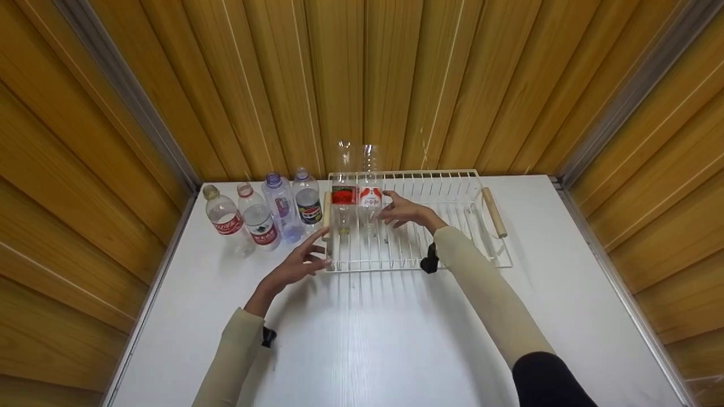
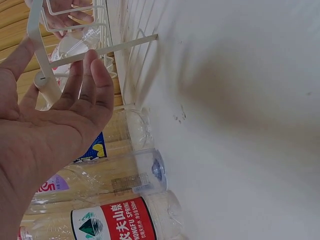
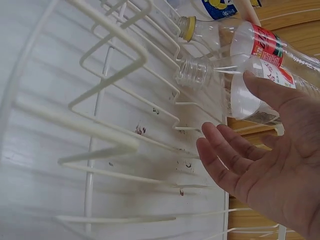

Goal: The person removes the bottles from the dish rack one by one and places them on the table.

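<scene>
The white wire rack with pale wooden handles (image 1: 418,171) stands on the white table (image 1: 350,339). At ten o'clock from its middle, two clear plastic bottles are placed neck down: one with a red label (image 1: 344,195) and, just beside it at three o'clock, one with a white-and-red label (image 1: 370,196). The right hand (image 1: 404,211) is at four o'clock of this second bottle, its fingers apart; whether the thumb touches, I cannot tell. The left hand (image 1: 292,267), its fingers also apart, is at the rack's eight o'clock corner. At nine o'clock of the rack, four transparent upright bottles (image 1: 259,217) make a row.
</scene>
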The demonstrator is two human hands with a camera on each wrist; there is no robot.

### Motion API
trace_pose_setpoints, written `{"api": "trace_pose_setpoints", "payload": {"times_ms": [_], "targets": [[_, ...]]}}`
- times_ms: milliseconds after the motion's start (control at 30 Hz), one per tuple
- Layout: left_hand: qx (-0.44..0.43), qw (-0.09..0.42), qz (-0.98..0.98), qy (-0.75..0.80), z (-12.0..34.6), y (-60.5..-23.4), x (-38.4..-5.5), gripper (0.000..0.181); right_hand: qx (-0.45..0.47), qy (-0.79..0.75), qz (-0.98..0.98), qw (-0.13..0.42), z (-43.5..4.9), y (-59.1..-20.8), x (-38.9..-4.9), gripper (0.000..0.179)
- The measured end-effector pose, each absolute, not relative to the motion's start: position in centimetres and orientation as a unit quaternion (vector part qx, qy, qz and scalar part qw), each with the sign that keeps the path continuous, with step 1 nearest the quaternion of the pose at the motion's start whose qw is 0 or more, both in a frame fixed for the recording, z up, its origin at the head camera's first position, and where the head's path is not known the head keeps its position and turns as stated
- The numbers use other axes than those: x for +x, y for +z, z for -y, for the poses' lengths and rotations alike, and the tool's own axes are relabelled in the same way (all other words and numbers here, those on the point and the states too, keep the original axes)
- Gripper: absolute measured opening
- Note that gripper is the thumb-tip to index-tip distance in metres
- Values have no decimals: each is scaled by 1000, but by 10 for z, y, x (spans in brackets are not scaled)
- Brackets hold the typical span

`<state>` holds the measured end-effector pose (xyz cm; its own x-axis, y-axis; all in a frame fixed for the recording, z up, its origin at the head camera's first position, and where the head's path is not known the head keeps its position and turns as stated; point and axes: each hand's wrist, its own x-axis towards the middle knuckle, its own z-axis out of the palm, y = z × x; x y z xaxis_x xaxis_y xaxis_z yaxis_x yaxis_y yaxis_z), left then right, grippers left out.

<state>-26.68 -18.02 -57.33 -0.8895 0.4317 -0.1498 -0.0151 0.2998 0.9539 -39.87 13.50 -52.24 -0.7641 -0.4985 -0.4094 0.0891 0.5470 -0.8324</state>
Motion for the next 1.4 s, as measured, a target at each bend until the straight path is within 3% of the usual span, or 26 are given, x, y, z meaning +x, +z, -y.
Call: {"api": "trace_pose_setpoints", "payload": {"times_ms": [667,967,1400], "targets": [[126,197,-782,578,181,-576,-269,82,-104,-503,-802,305,-113,-530,-399,89],[142,190,-777,582,181,-577,-268,81,-98,-507,-801,303,-115,-531,-402,95],[132,192,-784,576,182,-574,-268,80,-97,-528,-787,305,-131,-524,-400,89]]}}
